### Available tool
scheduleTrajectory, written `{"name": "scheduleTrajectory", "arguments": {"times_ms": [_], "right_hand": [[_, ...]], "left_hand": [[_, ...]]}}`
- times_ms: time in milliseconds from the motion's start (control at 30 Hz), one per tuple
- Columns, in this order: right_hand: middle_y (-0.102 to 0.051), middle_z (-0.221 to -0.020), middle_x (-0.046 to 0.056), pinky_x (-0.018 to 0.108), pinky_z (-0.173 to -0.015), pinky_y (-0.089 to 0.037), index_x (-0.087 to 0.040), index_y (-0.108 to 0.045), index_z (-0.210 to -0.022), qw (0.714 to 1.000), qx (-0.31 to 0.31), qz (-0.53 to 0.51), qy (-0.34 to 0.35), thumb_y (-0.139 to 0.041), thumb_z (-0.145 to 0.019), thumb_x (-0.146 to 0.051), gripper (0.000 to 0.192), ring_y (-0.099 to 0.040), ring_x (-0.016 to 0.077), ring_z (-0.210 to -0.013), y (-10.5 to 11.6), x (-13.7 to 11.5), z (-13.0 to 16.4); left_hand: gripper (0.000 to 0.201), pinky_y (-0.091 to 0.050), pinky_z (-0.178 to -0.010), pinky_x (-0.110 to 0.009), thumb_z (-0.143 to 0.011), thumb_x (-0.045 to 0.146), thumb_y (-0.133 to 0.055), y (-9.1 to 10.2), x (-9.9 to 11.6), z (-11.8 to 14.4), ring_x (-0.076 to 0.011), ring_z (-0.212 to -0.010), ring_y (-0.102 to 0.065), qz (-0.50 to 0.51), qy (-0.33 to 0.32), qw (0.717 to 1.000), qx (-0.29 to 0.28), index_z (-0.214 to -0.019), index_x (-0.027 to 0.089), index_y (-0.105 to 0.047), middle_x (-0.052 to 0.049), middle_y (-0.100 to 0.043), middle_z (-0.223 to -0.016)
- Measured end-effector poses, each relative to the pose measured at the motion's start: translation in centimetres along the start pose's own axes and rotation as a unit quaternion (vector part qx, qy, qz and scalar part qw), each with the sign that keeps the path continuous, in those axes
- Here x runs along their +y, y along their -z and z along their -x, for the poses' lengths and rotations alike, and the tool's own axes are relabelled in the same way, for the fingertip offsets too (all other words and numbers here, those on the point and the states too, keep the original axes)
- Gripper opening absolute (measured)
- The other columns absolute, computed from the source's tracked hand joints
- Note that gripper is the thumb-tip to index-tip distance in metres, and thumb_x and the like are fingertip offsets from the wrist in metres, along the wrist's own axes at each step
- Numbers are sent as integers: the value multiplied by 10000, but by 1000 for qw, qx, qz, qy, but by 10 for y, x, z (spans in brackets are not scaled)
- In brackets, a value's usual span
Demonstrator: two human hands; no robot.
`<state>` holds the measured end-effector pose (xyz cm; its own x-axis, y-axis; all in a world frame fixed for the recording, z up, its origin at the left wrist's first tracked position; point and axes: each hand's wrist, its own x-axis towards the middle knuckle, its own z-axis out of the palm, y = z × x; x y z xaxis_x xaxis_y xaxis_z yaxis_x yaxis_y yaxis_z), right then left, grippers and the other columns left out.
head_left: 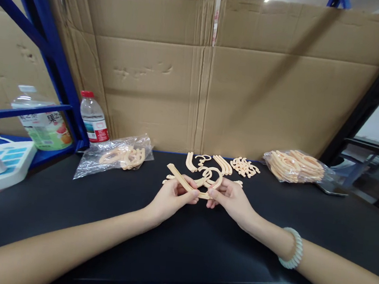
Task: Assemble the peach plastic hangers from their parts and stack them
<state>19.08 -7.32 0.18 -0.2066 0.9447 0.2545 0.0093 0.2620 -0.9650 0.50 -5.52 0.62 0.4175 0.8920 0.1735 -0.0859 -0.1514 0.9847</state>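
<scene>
Two forearms reach forward over the black desk (164, 257) and converge, so the left hand (175, 195) and the right hand (233, 198) come close together, fingertips almost facing. The left fingers are closed around one long strip (180, 178), which points out to the upper left; the right fingers pinch one curved hook (220, 178), which rises above them. Both beige pieces meet between the hands; whether they are joined, I cannot tell. Behind stand two bottles, and two plastic bags lie apart.
</scene>
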Motion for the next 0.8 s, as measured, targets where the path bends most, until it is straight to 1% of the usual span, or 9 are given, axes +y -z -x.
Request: {"name": "scheduleTrajectory", "arguments": {"times_ms": [133,233,367,467,567,633,700,733,800], "right_hand": [[-579,-723,7,257,-518,-492,-186,-541,-700,1000,15,20,19,-731,-686,-473,345,-564,151,-664,1,1,-2],[-551,-692,-5,240,-467,-468,-185,-564,-704,1000,15,15,21,-745,-676,-464,334,-512,131,-605,0,2,-3],[-591,-700,5,251,-491,-481,-177,-612,-747,1000,-16,-4,19,-727,-697,-481,329,-549,136,-601,-4,1,-2],[-635,-736,18,267,-538,-509,-167,-648,-797,999,-32,-15,11,-723,-708,-470,324,-581,134,-604,-3,-1,-4],[-633,-695,11,307,-587,-537,-172,-672,-890,1000,9,-12,12,-702,-727,-463,335,-599,146,-604,14,-6,-13],[-650,-733,26,343,-637,-540,-182,-680,-930,997,53,41,43,-672,-755,-441,313,-616,171,-660,34,-7,-23],[-669,-780,50,387,-687,-527,-185,-692,-915,979,77,166,93,-657,-772,-370,236,-622,203,-712,58,-6,-34],[-675,-792,61,410,-724,-512,-187,-701,-885,956,82,248,131,-638,-786,-326,182,-617,218,-740,69,-4,-39],[-682,-841,73,447,-821,-470,-200,-714,-853,899,42,390,193,-621,-796,-249,120,-597,250,-844,87,2,-50]], "left_hand": [[341,-551,-719,-311,-662,363,-775,-2,0,0,-146,-728,-625,8,13,1000,17,-835,145,-578,-14,-628,-774],[362,-550,-745,-309,-668,357,-775,-8,0,1,-138,-747,-626,27,27,998,44,-882,150,-569,-14,-634,-811],[382,-552,-757,-324,-672,328,-780,-17,2,6,-154,-783,-643,58,48,997,11,-939,158,-566,-34,-649,-886],[338,-547,-766,-314,-677,308,-779,-18,4,7,-156,-793,-647,69,61,996,-12,-910,146,-595,-48,-654,-913],[292,-535,-794,-294,-656,265,-798,-16,5,6,-133,-780,-636,99,78,992,6,-856,144,-624,-27,-656,-862],[273,-531,-801,-286,-637,237,-811,-15,4,4,-117,-756,-626,124,85,989,18,-824,144,-635,-12,-657,-823],[255,-527,-809,-274,-629,209,-816,-14,4,3,-111,-762,-621,142,87,986,21,-799,139,-640,-9,-658,-803],[246,-525,-812,-268,-629,197,-816,-14,4,2,-109,-771,-619,149,87,985,21,-792,137,-642,-9,-658,-799],[229,-524,-816,-256,-633,180,-813,-14,3,1,-105,-787,-616,161,85,983,20,-783,133,-646,-8,-656,-795]]}}
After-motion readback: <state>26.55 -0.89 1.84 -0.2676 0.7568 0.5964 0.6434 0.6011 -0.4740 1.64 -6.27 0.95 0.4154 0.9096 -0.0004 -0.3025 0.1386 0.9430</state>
